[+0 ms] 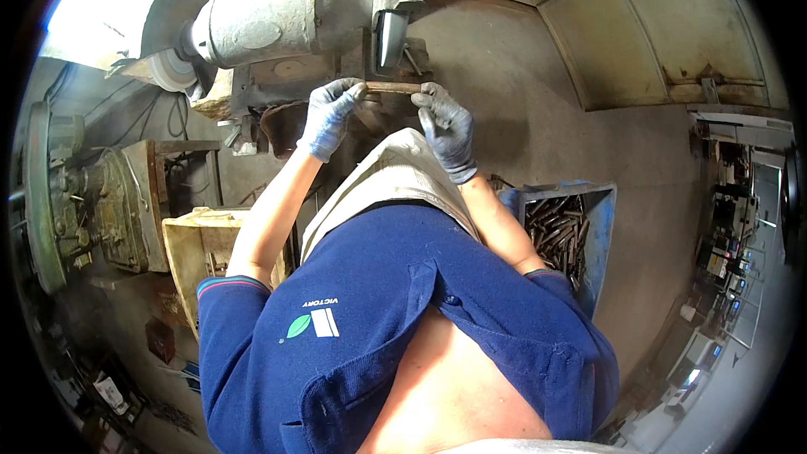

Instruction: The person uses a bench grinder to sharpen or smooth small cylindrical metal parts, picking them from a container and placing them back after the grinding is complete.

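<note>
A short brown metal rod (393, 87) lies level between my two gloved hands, one end in each. Its left end is pinched in the fingers of my left hand (330, 116). My right hand (448, 128) grips the other end between thumb and fingers. Just beyond the rod stands a bench grinder (265, 25), its grey motor body running to the left. Its right grinding wheel (392, 39) sits in a metal guard a little above the rod, with a gap between them. At the grinder's left end shows a pale round wheel (172, 70).
A blue bin (602, 244) by my right elbow holds many rusty metal rods (556, 231). Beside my left forearm stands a cream-coloured box (183, 262). Farther left is a green-grey machine (113, 210). Large metal panels (651, 29) stand at the far right.
</note>
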A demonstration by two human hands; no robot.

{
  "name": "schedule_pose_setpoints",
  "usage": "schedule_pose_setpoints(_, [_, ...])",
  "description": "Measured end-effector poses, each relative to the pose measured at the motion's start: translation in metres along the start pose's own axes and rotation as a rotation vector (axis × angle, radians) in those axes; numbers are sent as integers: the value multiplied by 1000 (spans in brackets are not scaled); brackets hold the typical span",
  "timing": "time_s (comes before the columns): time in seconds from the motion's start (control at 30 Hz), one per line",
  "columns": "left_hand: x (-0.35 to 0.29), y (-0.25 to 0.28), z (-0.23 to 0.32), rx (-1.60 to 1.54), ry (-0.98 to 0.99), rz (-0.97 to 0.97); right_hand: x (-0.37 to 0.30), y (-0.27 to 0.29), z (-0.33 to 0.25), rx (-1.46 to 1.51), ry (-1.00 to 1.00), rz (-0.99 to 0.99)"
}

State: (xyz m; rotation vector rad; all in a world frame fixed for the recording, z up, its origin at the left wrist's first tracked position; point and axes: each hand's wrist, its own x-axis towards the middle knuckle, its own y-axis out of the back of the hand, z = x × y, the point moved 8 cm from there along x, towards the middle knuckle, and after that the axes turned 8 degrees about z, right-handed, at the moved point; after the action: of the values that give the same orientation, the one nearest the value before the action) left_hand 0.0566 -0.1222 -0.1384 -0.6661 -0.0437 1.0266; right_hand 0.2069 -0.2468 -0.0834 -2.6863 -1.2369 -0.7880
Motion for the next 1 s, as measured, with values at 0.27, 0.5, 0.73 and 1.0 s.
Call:
schedule_pose_setpoints(0.27, [-1, 0, 22, 501, -390, 78, -2, -4, 19, 118, -112, 46])
schedule_pose_setpoints(0.5, [9, 14, 4, 456, -244, 115, 1, -8, 25, 45, -84, 35])
schedule_pose_setpoints(0.73, [35, 25, -32, 247, -98, 188, 2, -10, 56, 28, -176, 45])
schedule_pose_setpoints(1.0, [61, 18, -59, 179, -74, 267, 6, -4, 95, 114, -362, 74])
